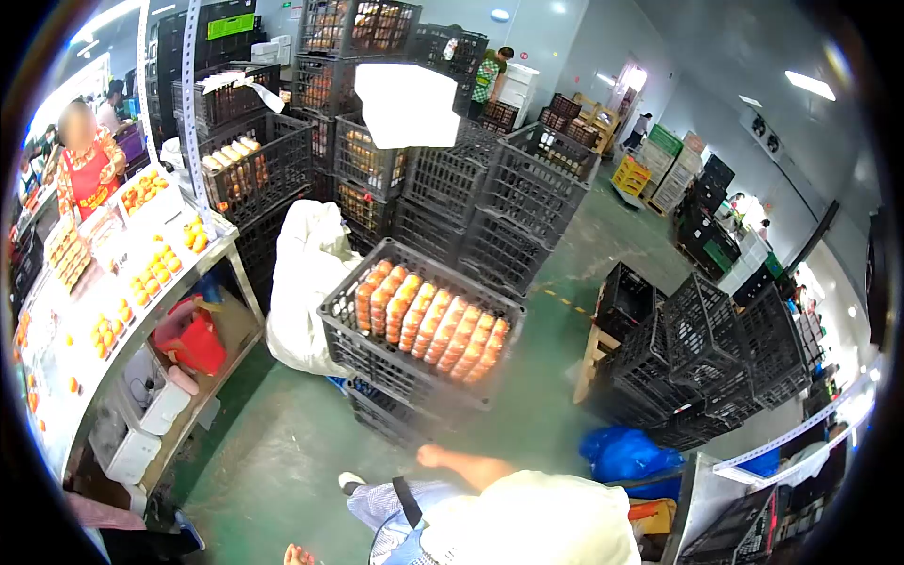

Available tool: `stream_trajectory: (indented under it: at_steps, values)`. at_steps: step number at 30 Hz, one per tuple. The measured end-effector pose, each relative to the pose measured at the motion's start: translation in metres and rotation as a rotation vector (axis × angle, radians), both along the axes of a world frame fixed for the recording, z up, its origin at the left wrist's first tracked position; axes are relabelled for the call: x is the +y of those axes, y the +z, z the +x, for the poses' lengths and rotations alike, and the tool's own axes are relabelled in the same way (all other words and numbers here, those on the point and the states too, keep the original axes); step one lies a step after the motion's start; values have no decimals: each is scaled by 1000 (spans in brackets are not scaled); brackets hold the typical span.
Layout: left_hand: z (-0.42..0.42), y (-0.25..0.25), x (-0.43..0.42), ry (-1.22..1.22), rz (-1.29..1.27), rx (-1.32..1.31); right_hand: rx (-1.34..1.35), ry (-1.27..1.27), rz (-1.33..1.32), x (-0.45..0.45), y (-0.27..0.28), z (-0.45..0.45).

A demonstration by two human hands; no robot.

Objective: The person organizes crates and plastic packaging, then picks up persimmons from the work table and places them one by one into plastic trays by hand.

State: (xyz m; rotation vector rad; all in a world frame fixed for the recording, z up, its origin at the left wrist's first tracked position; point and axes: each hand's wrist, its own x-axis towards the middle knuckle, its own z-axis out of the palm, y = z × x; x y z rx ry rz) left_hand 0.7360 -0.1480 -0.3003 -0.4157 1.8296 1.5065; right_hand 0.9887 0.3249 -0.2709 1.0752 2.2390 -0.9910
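My right hand [431,456] hangs with its fingers curled in, and I see nothing in it. It is just in front of a stack of black plastic crates, apart from them. The top crate [377,356] holds a row of clear packs of round orange-red fruit [441,325], standing on edge. My left hand [299,556] is cut off by the bottom edge; only a few bare fingers show, loosely apart, with nothing visible in them. My white top [541,523] and blue apron fill the bottom middle.
On the left, a curved worktable [141,325] carries loose orange fruit. A red bucket [193,339] stands on its lower shelf. A white sack [306,282] leans beside the crates. Crate stacks [537,188] rise behind; more crates [702,330] and a blue bag [626,457] are right. A person [89,165] stands across the table.
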Motion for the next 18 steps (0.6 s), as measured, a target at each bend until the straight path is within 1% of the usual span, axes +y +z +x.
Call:
stream_trajectory:
  at_steps: [1,3,4,5,6,7,9,11,12,13,15,16,17,18]
  values:
    - [-14,1,0,2,-3,-12,-97,-50,23,5,-29,3]
    - [-37,0,-4,19,-12,-37,-174,-101,18,7,-26,-1]
    - [-48,3,-8,36,-20,-50,-185,18,31,12,-42,-7]
    - [-58,8,-11,48,-32,-64,-193,137,43,21,-80,-12]
    - [-69,13,-16,75,-44,-81,-199,254,55,23,-101,-24]
    - [-81,16,-22,93,-53,-93,-160,160,46,14,-79,-54]
    - [-102,15,-34,149,-63,-122,-79,-21,44,6,-4,-132]
    - [-116,14,-47,200,-79,-157,72,247,93,20,-89,-202]
    - [-120,12,-60,243,-89,-176,31,187,82,6,-30,-249]
    - [-124,9,-72,286,-93,-194,-10,126,73,-13,56,-301]
    - [-112,3,-106,413,-97,-231,134,246,30,-27,53,-380]
    - [-96,1,-129,496,-110,-250,150,301,25,-43,65,-419]
    - [-84,-1,-144,569,-112,-270,295,271,28,-63,71,-453]
    - [-72,-4,-158,637,-113,-285,353,267,-63,-76,62,-484]
